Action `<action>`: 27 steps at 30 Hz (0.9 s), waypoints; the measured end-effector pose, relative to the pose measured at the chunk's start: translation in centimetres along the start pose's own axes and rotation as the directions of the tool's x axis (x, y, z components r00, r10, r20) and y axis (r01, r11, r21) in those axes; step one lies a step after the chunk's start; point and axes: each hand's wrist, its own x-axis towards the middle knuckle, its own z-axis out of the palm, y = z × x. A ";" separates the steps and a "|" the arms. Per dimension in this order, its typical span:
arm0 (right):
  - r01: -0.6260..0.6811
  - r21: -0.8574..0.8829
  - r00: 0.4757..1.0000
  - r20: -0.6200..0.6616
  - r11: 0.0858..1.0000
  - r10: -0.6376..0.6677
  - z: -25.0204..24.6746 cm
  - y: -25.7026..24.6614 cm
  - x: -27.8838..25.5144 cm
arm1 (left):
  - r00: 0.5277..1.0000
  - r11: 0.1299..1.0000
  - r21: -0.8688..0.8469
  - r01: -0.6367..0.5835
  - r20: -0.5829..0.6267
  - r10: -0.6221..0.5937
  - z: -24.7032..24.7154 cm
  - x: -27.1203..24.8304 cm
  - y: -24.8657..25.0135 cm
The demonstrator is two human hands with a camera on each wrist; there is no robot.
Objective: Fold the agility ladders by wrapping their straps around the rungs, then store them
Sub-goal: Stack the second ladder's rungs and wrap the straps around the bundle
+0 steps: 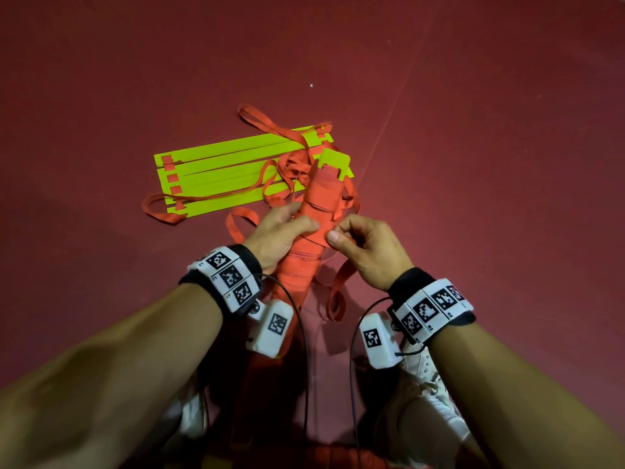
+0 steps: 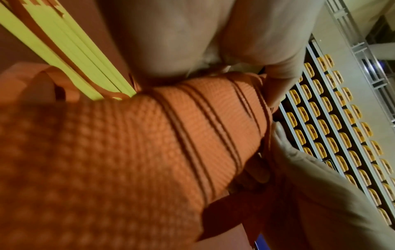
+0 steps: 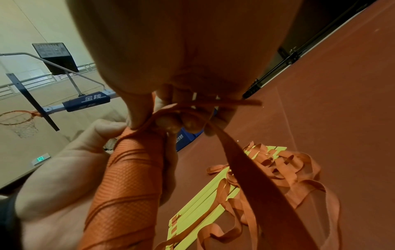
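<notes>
Orange webbing covered nearly the whole of the wrapped ladder bundle (image 1: 316, 211), a long roll of rungs whose yellow-green end (image 1: 334, 161) stuck out beyond the hands, tilted away from the person above the floor. The left hand (image 1: 282, 236) had its grip closed round the middle of the bundle, fingers curled over the top and thumb pressed on the wound straps. Just beside it, touching at the fingertips, the right hand (image 1: 367, 250) pinched a loose strap (image 3: 252, 172) between thumb and curled fingers against the bundle; that strap ran down from the right grip toward the floor. In the left wrist view the tight turns of webbing (image 2: 192, 128) lay side by side under the palm. Beyond the left grip, a second ladder (image 1: 230, 174) lay flat on the dark red floor (image 1: 490, 147), its yellow-green rungs stacked side by side with orange straps (image 1: 277, 137) tangled loosely over and around them. Nearer the person, below both wrists, white shoes (image 1: 429, 377) showed. Off to the side of the right grip, in the right wrist view, stood a basketball hoop (image 3: 18, 119).
</notes>
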 end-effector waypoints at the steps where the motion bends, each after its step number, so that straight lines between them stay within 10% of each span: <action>1: 0.001 -0.004 1.000 0.007 1.000 -0.001 0.0 0.0 0.0 | 1.000 1.000 -0.013 0.006 -0.004 -0.007 0.0 0.0 0.1; 18: 0.075 0.037 0.990 -0.124 0.996 -0.070 -0.1 -0.8 0.2 | 1.000 0.999 -0.025 0.020 0.001 -0.020 0.9 -0.3 0.0; 27: 0.104 0.091 0.992 -0.086 0.990 -0.097 -0.2 -0.9 0.3 | 0.997 0.932 0.358 -0.058 -0.027 0.073 0.1 -0.1 -1.3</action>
